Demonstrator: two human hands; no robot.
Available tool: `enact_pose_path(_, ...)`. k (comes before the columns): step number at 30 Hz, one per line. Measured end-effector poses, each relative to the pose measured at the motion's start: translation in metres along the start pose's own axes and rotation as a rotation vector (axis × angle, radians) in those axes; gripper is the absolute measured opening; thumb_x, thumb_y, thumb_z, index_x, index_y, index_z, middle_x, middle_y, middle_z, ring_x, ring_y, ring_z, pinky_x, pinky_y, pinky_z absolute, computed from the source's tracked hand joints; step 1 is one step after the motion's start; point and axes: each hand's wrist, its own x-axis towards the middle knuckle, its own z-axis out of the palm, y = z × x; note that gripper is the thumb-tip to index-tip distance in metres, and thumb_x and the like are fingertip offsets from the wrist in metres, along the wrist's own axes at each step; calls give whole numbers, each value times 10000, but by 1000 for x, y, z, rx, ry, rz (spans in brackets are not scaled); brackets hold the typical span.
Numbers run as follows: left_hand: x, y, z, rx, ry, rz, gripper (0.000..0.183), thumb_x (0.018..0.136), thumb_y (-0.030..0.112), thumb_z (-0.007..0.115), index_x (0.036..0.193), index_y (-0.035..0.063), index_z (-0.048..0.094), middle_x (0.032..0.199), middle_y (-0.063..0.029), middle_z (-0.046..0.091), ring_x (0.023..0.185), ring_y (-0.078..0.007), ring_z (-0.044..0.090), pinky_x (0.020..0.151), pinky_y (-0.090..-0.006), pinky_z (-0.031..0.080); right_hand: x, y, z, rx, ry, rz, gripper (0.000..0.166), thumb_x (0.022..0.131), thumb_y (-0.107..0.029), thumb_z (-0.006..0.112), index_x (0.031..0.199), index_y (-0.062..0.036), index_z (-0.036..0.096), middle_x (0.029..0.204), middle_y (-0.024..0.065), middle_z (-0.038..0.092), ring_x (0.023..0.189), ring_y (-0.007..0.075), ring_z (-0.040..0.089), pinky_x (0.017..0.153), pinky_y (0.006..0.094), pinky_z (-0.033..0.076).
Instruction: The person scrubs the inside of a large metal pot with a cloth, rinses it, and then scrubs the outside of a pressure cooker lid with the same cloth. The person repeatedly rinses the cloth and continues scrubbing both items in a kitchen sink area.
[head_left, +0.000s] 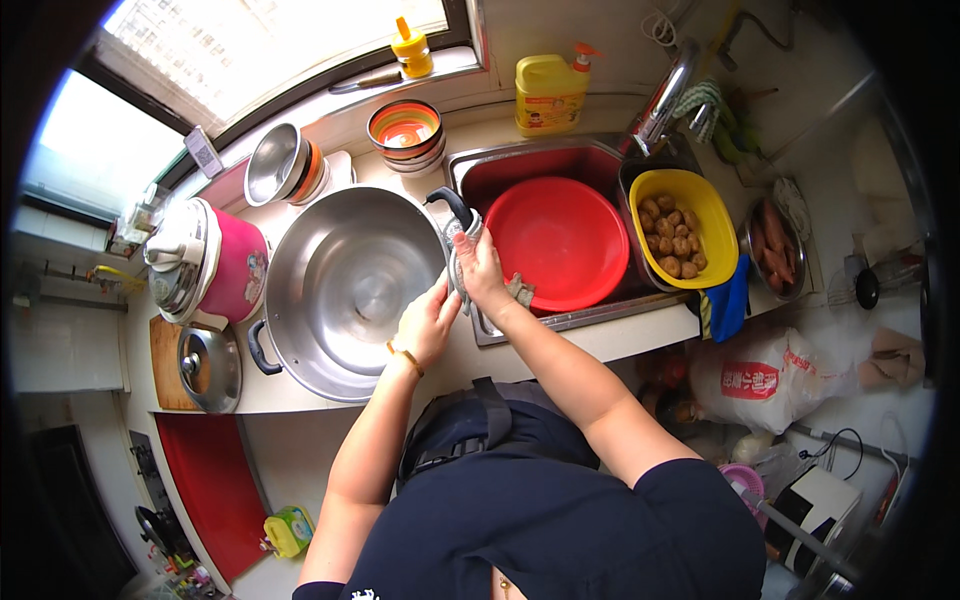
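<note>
Before me on the counter stands a large stainless-steel pot (330, 300) with two black handles. My left hand (426, 322) is at the pot's right rim, its fingers against a grey cloth (463, 225). The cloth lies over the rim beside the right handle, and my right hand (482, 270) presses or grips it from the sink side; the exact hold of either hand is hard to tell. Just right of my hands, a round red plastic basin (559, 244) sits in the steel sink (577, 322), with a crumpled rag (519, 291) at its lower left edge.
A yellow basin (721, 225) of potatoes sits at the sink's right, beside a steel bowl (799, 277) of sweet potatoes. Left of the pot are a pink cooker (236, 266) and a steel lid (217, 367) on a wooden board (166, 375). Stacked bowls (409, 142) and a detergent jug (550, 94) stand behind.
</note>
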Motion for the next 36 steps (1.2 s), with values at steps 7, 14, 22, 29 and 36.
enact_pose_path(7,6,2,3,-32,69,-2,411,966,292,475,1338,117,475,1079,-242,614,1016,-402,580,845,-404,466,10,7,-26,-40,-251,-57,333,921,-318,599,1048,-14,553,839,163,652,781,252,649,691,348,488)
enact_pose_path(14,-18,-9,-25,-179,79,-44,359,958,222,531,1263,33,550,1191,-173,618,1116,-278,595,924,-307,454,10,15,-61,337,-289,186,295,944,-321,578,1040,-42,580,801,-60,533,695,29,438,639,200,390)
enact_pose_path(22,-115,-50,-71,114,493,-84,268,927,159,561,1158,41,629,1053,-149,676,986,-273,649,860,-326,483,17,-20,-72,1031,-547,705,604,961,-527,368,1232,-2,495,1025,188,628,858,265,639,775,360,536)
enact_pose_path(29,-117,-70,-57,571,572,27,189,871,205,591,998,113,698,793,-80,658,733,-275,608,705,-378,466,16,-57,-59,1128,-584,774,643,967,-541,318,1304,-10,452,1113,274,590,905,348,648,831,405,533)
enact_pose_path(36,-131,-71,-68,-3,879,177,203,875,30,592,1070,37,651,829,-67,645,713,-156,586,680,-279,474,3,-94,-16,976,-620,681,658,980,-530,265,1359,-7,395,1200,288,532,982,337,615,791,414,559)
